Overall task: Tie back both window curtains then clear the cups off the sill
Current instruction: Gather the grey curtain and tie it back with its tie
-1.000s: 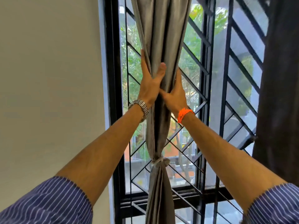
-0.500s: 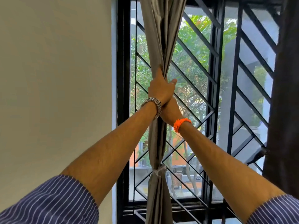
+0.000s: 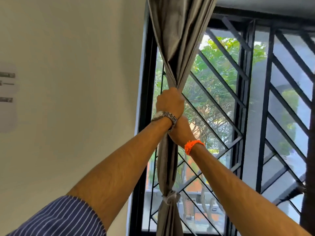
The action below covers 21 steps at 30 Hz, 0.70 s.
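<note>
Where left hand [image 3: 169, 103] grips curtain [image 3: 179, 40], fingers hidden

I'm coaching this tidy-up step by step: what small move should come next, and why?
Probably let go of the grey curtain: a tie already cinches it lower down, while the left hand and right hand only grip the bunched cloth above. The dark curtain hangs untied.

Blue shirt sleeves [image 3: 56, 218] with thin white stripes, rolled up; a silver metal-link watch [image 3: 166, 117] on the left wrist, an orange knotted band [image 3: 193, 147] on the right.
</note>
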{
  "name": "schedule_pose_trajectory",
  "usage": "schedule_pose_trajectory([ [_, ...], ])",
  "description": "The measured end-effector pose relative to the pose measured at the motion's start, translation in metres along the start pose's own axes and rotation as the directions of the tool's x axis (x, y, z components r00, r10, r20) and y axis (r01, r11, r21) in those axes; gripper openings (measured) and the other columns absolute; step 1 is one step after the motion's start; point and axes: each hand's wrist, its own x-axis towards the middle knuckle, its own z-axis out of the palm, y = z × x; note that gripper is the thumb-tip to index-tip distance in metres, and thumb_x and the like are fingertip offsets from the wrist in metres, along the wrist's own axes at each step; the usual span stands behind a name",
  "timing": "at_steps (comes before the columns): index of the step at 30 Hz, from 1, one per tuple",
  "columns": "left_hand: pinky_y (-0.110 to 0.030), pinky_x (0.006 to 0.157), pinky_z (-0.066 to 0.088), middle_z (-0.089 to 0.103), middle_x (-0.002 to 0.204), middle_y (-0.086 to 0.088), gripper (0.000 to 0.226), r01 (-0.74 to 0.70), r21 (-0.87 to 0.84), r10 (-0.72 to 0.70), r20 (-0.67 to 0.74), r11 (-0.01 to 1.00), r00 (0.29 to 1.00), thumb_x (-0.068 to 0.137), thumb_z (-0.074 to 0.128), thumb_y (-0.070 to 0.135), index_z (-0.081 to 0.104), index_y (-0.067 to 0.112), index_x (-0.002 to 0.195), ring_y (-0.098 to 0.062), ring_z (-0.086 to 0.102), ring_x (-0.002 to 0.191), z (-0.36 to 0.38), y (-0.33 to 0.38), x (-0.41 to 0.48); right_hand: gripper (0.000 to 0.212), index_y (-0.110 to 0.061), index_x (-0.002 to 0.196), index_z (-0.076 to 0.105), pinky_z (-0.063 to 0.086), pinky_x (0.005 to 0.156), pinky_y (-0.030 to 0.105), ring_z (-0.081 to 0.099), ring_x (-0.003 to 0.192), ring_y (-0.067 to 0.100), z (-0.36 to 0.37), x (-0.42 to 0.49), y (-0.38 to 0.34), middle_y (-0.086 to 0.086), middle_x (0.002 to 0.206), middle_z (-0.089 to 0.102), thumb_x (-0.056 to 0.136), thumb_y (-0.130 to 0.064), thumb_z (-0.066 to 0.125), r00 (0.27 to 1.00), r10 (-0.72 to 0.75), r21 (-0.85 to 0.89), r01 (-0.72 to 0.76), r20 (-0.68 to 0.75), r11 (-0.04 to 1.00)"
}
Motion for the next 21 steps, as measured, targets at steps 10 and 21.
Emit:
schedule_pose_trajectory([
  [10, -0.041, 0.078, 0.045, 0.065, 0.109, -0.02, 0.034, 0.018, 0.043, -0.014, -0.105, 0.999, 0.994, 0.101, 0.042, 0.03, 0.063, 0.003, 0.103, -0.04, 0.06, 0.102, -0.074, -0.074, 0.043, 0.024, 0.013, 0.105, 0.062, 0.036, 0.059, -0.004, 0.053, 0.064, -0.014, 0.083, 0.05, -0.053, -0.006, 0.08, 0.058, 0.083, 0.005, 0.056, 0.996, -0.078, 0.057, 0.08, -0.036, 0.995],
  [21, -0.033, 0.071, 0.035, 0.067, 0.105, -0.016, 0.036, 0.048, 0.078, -0.031, -0.205, 0.996, 0.978, 0.102, 0.041, 0.033, 0.063, 0.005, 0.103, -0.035, 0.062, 0.098, -0.14, -0.185, 0.069, 0.035, 0.0, 0.117, 0.058, 0.048, 0.074, 0.016, 0.06, 0.09, 0.014, 0.199, 0.079, -0.112, 0.004, 0.097, 0.063, 0.083, -0.007, 0.061, 0.996, -0.086, 0.123, 0.081, 0.039, 0.989],
])
